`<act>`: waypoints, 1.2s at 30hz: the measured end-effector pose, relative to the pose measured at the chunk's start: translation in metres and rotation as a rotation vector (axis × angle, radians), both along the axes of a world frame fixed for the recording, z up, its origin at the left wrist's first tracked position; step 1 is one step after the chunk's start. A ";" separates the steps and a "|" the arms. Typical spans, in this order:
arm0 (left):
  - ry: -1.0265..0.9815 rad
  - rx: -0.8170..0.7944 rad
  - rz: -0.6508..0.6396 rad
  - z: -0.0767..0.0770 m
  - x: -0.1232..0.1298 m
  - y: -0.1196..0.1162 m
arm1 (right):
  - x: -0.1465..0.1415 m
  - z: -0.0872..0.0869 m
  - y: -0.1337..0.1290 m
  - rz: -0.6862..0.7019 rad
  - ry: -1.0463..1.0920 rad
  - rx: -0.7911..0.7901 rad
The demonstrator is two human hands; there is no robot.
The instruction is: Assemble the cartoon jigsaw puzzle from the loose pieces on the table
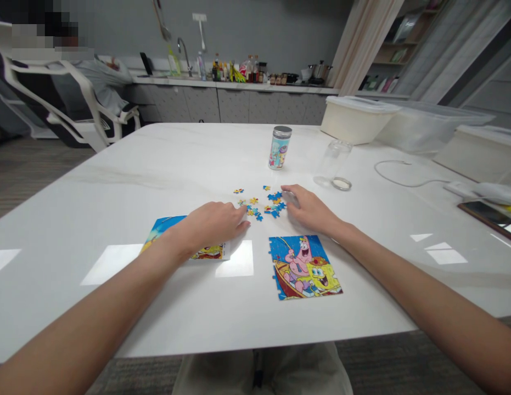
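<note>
Several loose jigsaw puzzle pieces (275,197), mostly blue and yellow, lie scattered between my hands. My left hand (217,222) is at the left side of the pile, its index fingertip at the nearest pieces and its thumb apart from the fingers. On the right, my right hand (308,208) rests at the pile's edge, fingers and thumb spread, nothing seen between them. Closer to me lies an assembled puzzle section (307,267) showing a pink starfish and a yellow sponge character in a boat. A picture sheet (162,226) is partly covered by my left hand and forearm.
Beyond the pieces stands a printed can (280,148) with a grey lid. Right of it are a clear jar (336,159) and a round lid (341,184). Storage boxes (358,118), a cable (403,176) and a dark tablet (489,216) line the right side. A person sits at far left.
</note>
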State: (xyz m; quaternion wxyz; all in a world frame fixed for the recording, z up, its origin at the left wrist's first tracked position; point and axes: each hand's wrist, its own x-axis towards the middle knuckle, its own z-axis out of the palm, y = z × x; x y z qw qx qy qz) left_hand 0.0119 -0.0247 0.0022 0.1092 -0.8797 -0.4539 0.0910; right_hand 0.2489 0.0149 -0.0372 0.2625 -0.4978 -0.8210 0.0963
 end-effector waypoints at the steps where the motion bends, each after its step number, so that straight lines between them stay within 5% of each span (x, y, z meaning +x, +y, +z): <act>1: 0.004 -0.002 0.001 0.000 0.000 0.000 | 0.000 0.000 0.000 0.012 -0.032 0.002; 22: 0.067 -0.009 -0.001 0.013 0.001 -0.003 | 0.000 0.000 -0.001 0.068 0.019 0.004; 36: 0.021 -0.019 -0.020 0.004 -0.002 0.000 | -0.001 0.002 -0.001 0.097 0.035 0.012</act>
